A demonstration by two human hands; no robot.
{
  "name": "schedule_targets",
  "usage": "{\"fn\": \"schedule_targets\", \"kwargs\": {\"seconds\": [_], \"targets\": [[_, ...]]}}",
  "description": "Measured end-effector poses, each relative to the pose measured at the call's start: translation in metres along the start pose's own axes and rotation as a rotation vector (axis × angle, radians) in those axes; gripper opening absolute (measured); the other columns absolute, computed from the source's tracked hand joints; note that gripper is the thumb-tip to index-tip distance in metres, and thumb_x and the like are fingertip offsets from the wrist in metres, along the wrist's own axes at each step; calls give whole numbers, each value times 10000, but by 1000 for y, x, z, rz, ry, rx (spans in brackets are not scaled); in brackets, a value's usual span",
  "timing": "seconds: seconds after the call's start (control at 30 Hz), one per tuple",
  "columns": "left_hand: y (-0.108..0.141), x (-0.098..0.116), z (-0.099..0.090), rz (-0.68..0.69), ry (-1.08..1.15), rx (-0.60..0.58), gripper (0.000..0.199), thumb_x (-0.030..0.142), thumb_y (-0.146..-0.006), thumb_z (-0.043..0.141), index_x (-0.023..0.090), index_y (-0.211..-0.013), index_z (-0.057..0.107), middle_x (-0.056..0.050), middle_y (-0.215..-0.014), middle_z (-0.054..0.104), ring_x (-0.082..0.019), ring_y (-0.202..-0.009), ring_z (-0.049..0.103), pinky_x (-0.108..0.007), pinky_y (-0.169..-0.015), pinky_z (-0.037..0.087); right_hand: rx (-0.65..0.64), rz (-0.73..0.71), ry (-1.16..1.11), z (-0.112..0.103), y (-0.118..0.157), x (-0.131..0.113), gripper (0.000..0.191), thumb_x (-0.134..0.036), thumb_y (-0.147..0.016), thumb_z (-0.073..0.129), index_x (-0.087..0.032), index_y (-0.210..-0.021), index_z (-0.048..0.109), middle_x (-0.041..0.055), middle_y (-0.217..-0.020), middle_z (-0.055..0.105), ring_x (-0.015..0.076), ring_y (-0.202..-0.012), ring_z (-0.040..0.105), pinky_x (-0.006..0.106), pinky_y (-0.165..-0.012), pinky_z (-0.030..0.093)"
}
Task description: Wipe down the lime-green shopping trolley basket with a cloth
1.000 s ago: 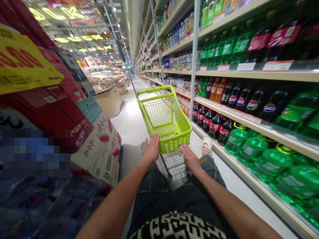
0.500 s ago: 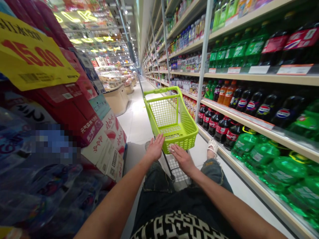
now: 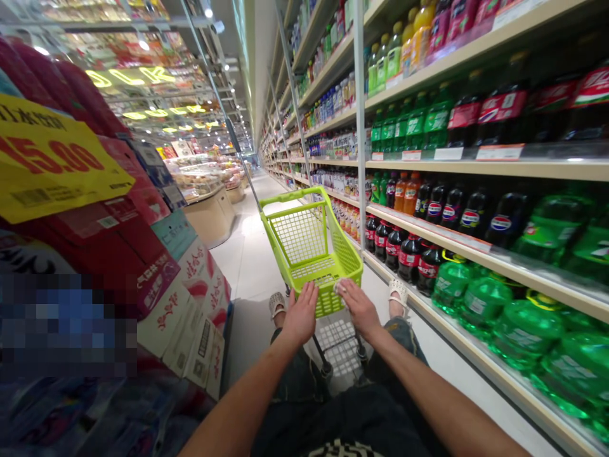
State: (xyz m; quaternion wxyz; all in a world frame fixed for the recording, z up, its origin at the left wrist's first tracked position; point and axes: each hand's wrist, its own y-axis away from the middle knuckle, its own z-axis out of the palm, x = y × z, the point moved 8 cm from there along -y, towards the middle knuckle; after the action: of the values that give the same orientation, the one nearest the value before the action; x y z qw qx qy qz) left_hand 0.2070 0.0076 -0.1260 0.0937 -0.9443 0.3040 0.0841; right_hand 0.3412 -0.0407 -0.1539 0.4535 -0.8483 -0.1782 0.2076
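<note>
A lime-green shopping cart (image 3: 304, 238) stands in the aisle right in front of me, its basket empty. My left hand (image 3: 301, 314) lies flat against the near wall of the basket, fingers stretched up and holding nothing. My right hand (image 3: 360, 309) rests on the same near rim. It presses a small white cloth (image 3: 339, 287) against the rim under its fingertips. My legs and sandalled feet show beneath the cart's lower rack (image 3: 339, 339).
Shelves (image 3: 476, 244) of cola, orange and green soda bottles run close along the right. Stacked red and white cartons (image 3: 185, 285) with a yellow price sign (image 3: 52, 158) crowd the left. The aisle floor (image 3: 247, 254) stretches ahead past round display counters (image 3: 209, 212).
My head has dipped and the cart now sits closer. My left hand slid right along the near rim. My right hand swept left, then back right a little.
</note>
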Motion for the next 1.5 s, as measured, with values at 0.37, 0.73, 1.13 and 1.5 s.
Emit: {"fn": "schedule_targets", "kwargs": {"seconds": [0.37,0.73,1.13,1.5], "targets": [[-12,19,-5,-3,0,-46,730,85,-676,347,127,-1376,145,-60,-1464,132,-183,-1346,63,-481,-1077,73,59,91,30,-24,-7,35,469,-44,-805,348,-185,-1229,488,84,-1291,474,194,-1274,300,441,-1011,364],[-8,24,-2,14,12,-48,749,81,-660,344,134,-1380,149,-37,-1467,96,-178,-1347,44,-468,-1083,86,142,206,-6,-47,-23,64,513,-43,-768,342,-194,-1238,480,71,-1318,444,195,-1254,341,437,-1022,350],[13,-30,2,-163,11,-48,715,121,-679,356,109,-1372,182,-77,-1457,121,-201,-1343,83,-472,-1071,122,-62,4,-44,17,-53,-21,495,12,-707,394,-186,-1127,568,92,-1210,549,205,-1180,446,417,-951,424],[10,-27,14,-199,80,-39,744,74,-648,311,154,-1376,180,-18,-1453,137,-178,-1342,80,-469,-1081,101,120,172,82,-8,-74,23,456,-30,-642,356,-200,-952,643,98,-1019,649,232,-949,606,380,-768,516]]}}
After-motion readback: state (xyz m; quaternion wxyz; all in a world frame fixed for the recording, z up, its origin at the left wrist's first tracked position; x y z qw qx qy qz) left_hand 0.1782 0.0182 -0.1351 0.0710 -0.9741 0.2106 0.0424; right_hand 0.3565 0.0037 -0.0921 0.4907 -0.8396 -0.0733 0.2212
